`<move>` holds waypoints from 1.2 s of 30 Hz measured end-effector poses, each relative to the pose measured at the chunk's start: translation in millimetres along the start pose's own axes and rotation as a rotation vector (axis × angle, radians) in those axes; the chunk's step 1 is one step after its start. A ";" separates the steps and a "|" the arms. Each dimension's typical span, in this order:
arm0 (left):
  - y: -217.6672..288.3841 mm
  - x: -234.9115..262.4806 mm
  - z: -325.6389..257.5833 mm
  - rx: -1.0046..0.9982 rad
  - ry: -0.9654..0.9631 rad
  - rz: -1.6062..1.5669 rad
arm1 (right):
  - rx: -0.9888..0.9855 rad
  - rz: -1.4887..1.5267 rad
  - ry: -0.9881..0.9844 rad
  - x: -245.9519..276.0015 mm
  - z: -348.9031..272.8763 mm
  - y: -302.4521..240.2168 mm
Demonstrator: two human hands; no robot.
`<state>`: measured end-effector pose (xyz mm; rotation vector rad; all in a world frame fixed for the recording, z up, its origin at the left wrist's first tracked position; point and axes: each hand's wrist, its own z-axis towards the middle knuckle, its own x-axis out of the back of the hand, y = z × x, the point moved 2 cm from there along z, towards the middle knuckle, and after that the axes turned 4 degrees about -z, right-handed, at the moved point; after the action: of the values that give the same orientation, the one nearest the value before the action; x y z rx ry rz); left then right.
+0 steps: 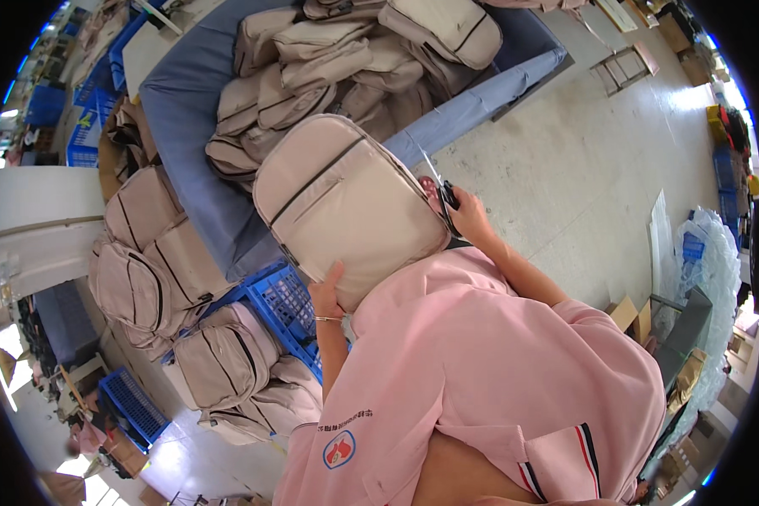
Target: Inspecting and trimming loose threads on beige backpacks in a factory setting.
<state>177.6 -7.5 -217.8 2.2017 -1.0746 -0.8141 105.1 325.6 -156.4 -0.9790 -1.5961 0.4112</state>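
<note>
A beige backpack point(363, 211) with dark zips rests in front of me, its lower end near my lap. My left hand point(327, 291) grips its lower left edge, the thumb lying on the fabric and the other fingers hidden beneath. On the far side, my right hand point(471, 218) is closed round the black handles of a pair of scissors point(451, 198). The scissor blades point up and away, beside the backpack's right edge.
A large bin lined with blue-grey cloth point(177, 143) holds many beige backpacks point(320, 51) ahead. More backpacks point(135, 287) are piled at left around a blue plastic crate point(287, 299). Clear plastic wrap point(708, 261) and cardboard lie at right. A small metal frame point(624, 69) stands on the floor.
</note>
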 end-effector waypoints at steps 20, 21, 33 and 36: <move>-9.9 4.7 -3.2 0.030 -0.037 0.033 | 0.175 -0.414 -0.195 -5.1 10.1 -12.6; -9.5 5.4 -2.7 0.029 -0.046 0.036 | 0.184 -0.409 -0.181 -5.6 8.9 -12.3; -6.1 1.4 -2.6 0.043 -0.034 0.057 | 0.187 -0.379 -0.142 -5.8 10.5 -4.8; -8.5 3.4 -2.3 0.042 -0.020 0.053 | 0.155 -0.358 -0.218 -7.4 11.2 -5.0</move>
<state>185.2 -5.4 -223.1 2.1942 -1.1645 -0.7994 92.8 319.6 -160.5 -0.5289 -1.8631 0.3952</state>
